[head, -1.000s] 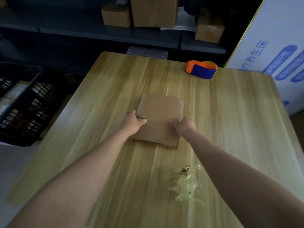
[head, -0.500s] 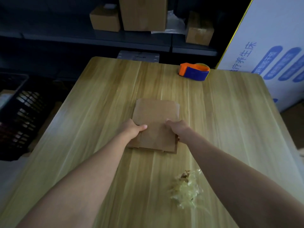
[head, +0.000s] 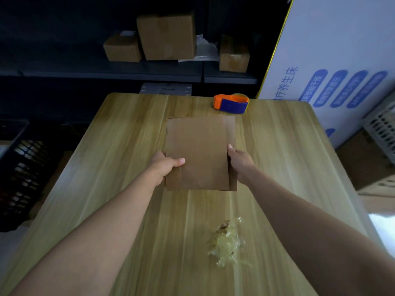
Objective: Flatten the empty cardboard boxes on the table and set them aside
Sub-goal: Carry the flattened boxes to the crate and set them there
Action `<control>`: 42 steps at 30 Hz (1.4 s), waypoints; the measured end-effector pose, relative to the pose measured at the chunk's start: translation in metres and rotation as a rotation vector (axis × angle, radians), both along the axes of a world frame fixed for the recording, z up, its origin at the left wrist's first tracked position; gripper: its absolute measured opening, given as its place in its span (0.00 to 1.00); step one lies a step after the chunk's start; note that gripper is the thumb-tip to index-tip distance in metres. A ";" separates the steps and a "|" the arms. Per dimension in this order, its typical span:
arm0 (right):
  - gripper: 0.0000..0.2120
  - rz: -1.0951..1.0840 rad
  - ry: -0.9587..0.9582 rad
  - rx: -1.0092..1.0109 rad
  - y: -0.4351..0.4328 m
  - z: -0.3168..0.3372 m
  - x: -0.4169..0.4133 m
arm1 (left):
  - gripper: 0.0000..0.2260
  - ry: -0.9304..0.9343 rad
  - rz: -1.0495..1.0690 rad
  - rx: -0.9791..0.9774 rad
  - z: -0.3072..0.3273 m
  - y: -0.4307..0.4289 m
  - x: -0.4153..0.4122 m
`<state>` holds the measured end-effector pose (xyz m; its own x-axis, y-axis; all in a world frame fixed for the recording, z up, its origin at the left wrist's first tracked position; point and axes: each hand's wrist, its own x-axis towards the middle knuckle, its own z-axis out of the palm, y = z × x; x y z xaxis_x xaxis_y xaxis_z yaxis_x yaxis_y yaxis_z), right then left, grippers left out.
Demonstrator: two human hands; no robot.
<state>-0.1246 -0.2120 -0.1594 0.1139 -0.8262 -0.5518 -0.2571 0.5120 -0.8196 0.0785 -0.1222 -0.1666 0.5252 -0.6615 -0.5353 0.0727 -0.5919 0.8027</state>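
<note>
Flat box (head: pixel 198 150) btwn both hands, gripped

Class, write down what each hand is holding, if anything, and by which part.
Both hold the flattened cardboard box: the left hand grips its left edge, thumb on top, the right hand its right edge.

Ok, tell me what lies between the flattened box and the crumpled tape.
Nothing but bare table, as the head view shows, between the flattened box and the crumpled tape.
</note>
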 end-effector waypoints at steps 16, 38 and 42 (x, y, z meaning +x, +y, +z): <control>0.06 -0.290 0.054 -0.318 -0.015 0.122 -0.217 | 0.20 0.207 -0.065 -0.233 0.135 -0.040 -0.161; 0.08 -0.741 0.164 -0.295 0.016 0.153 -0.720 | 0.08 0.247 -0.572 -0.274 0.157 -0.143 -0.632; 0.06 -0.769 0.157 -0.309 -0.001 0.153 -0.769 | 0.11 0.262 -0.646 -0.276 0.158 -0.180 -0.692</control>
<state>-0.8932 -0.2125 -0.0065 -0.6012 -0.7588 -0.2508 -0.0517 0.3501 -0.9353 -0.6140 -0.3025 -0.0089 -0.1354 -0.9234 -0.3591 -0.0119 -0.3609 0.9325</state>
